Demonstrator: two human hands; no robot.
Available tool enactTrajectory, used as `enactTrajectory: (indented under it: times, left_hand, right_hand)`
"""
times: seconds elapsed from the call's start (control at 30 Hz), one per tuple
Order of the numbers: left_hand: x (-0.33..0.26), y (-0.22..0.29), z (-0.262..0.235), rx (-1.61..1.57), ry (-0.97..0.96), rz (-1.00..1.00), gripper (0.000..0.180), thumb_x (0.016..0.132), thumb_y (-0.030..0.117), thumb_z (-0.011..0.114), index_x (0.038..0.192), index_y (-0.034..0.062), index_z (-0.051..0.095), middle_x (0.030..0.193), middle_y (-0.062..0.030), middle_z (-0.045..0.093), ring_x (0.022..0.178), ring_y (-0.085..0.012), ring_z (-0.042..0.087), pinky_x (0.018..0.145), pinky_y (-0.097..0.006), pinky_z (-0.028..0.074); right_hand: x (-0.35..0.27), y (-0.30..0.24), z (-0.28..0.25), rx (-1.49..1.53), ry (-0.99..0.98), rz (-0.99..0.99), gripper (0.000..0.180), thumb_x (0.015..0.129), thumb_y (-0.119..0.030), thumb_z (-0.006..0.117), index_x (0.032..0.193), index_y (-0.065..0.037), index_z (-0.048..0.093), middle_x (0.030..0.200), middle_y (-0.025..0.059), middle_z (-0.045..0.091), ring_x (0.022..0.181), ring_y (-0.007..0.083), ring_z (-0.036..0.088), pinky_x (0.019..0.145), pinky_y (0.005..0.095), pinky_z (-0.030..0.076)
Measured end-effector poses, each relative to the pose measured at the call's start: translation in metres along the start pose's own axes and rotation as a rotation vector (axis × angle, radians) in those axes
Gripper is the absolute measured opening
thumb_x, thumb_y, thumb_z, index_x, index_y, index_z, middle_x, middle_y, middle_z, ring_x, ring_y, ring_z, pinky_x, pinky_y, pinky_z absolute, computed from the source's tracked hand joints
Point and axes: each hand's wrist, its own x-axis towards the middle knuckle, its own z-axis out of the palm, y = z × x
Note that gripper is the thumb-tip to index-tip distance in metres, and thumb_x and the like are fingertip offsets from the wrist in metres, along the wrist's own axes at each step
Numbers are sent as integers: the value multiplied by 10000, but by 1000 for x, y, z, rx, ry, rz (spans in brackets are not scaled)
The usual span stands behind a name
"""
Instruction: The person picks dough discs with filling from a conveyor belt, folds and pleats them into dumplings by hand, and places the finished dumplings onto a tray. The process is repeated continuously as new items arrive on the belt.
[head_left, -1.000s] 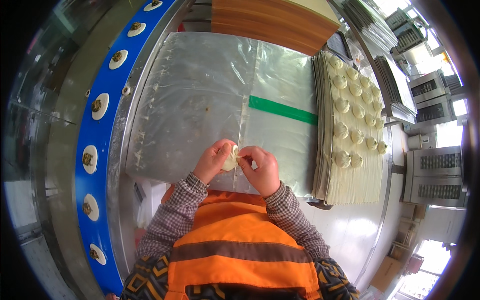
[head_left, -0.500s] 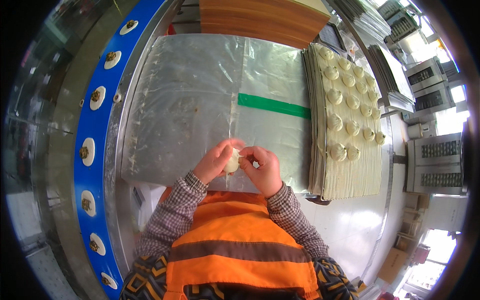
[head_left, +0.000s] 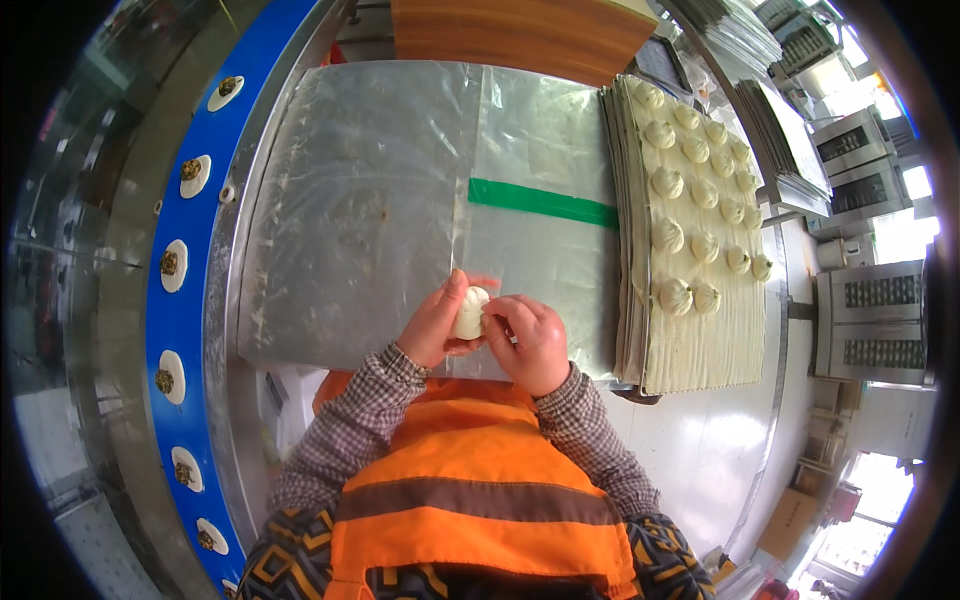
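A pale dough bun [head_left: 470, 312] sits between both of my hands, just above the near edge of a plastic-covered work surface [head_left: 390, 200]. My left hand [head_left: 435, 325] cups it from the left and below. My right hand [head_left: 530, 340] pinches its right side with the fingertips. To the right lies a stack of cloth-lined trays [head_left: 700, 330] carrying several finished pleated buns [head_left: 672, 295].
A blue conveyor belt [head_left: 185, 330] curves along the left with several round dough wrappers topped with filling [head_left: 174, 264]. A green tape strip [head_left: 540, 203] crosses the plastic sheet. Wooden boards [head_left: 520, 35] lie at the back, metal racks [head_left: 865, 320] at the right.
The wrappers on the belt have shifted along it. My hands stay together on the bun, turning it slightly; the view has drifted a little.
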Motion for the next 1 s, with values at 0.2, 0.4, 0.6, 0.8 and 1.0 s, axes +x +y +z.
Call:
enactTrajectory:
  times: [0.2,0.4,0.6,0.8,1.0]
  left_hand:
    - [12,-14,11,-83,-126,8,422,979,518,389,1049,132,543,729,-19,529,468,-66,404,374,-209,271]
    - [29,-15,48,-205,-180,-170,592,930,656,343,1134,124,502,814,-44,588,530,-117,528,396,-222,377]
    - [-15,19,5,201,266,151,412,964,443,478,1150,81,541,954,-22,618,746,-92,591,574,-244,480]
    - [-227,51,-174,489,1314,688,224,900,236,635,1034,57,619,891,-12,647,803,-101,600,702,-262,496]
    - [-409,38,-294,1022,1878,-126,773,791,557,629,1272,-39,523,1228,-245,566,1119,-362,556,945,-445,449]
  right_hand:
    - [5,-4,-33,-56,-178,26,283,720,46,680,992,-6,622,740,119,583,623,230,576,583,325,474]
    - [11,-1,-68,-200,-160,-24,92,755,9,667,793,-30,594,698,93,592,546,208,552,524,323,455]
    - [3,76,-117,-593,-235,154,11,800,-26,620,808,-20,621,712,123,594,632,235,586,582,349,479]
    - [40,67,-110,-795,-89,451,309,848,-125,591,1144,-41,618,895,152,674,792,261,644,718,382,506]
    - [168,-49,136,-138,-509,-152,288,809,-23,673,1095,-34,638,1084,95,628,971,212,615,750,314,521]
